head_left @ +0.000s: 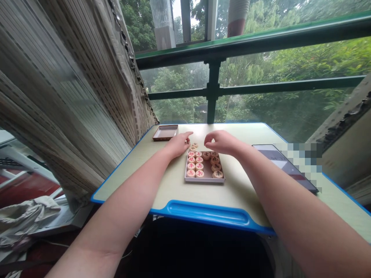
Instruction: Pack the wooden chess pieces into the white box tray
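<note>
A shallow box (204, 180) of round wooden Chinese chess pieces lies in the middle of the table. Red-marked pieces (199, 166) fill its left side, and black-marked pieces (216, 166) run along its back and right edge. Beyond its back left corner, a few loose pieces (194, 145) rest on the tabletop. My left hand (179, 145) is beside them, its fingers closed on a Chinese chess piece (187, 142), with one finger stretched forward. Over the box's back right corner, my right hand (219, 141) has its fingers curled into a pinch. Whatever may be between those fingertips is hidden.
The box lid (165, 133) lies inner side up at the back left of the table (139, 175). On the right is a dark-framed tablet (285, 166), partly pixelated. A blue tray groove (208, 213) edges the front. Curtains (84, 77) and a railed window (213, 88) surround the table.
</note>
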Action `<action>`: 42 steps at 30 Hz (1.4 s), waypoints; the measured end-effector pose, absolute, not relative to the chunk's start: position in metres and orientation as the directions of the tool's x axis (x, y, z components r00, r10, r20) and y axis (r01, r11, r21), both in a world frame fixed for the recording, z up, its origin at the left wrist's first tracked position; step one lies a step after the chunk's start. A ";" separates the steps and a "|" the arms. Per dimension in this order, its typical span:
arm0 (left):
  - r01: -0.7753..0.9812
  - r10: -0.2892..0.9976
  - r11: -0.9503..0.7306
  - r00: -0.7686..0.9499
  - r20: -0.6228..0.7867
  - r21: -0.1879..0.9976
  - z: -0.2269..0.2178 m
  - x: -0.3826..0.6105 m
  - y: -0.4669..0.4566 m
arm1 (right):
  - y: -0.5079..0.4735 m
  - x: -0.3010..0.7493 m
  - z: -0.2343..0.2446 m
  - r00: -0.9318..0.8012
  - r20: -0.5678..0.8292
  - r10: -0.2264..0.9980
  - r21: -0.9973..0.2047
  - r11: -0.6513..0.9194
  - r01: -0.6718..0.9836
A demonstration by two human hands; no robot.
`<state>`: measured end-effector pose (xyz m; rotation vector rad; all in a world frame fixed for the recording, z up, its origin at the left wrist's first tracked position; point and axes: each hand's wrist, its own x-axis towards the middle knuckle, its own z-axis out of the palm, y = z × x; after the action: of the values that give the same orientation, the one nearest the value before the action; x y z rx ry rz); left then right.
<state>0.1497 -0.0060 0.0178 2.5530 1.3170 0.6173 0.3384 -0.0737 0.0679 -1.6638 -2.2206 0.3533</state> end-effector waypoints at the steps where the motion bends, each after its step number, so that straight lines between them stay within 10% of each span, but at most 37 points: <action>1: 0.715 0.813 -0.582 0.504 0.290 0.387 0.019 0.151 -0.006 | -0.072 0.339 0.067 -0.232 0.166 0.959 -0.393 0.280 0.876; 15: 0.587 0.768 -0.640 0.463 0.443 0.496 0.024 0.158 -0.011 | -0.064 0.345 0.053 -0.173 0.146 0.974 -0.357 0.215 0.909; 42: 0.398 0.634 -0.773 0.487 0.601 0.494 0.042 0.168 -0.036 | -0.063 0.341 0.060 -0.041 0.167 0.985 -0.913 0.170 0.370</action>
<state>0.1683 -0.0356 0.0417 2.4473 0.8740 1.1675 0.3405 -0.0635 0.0605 -1.3404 -1.5658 0.8801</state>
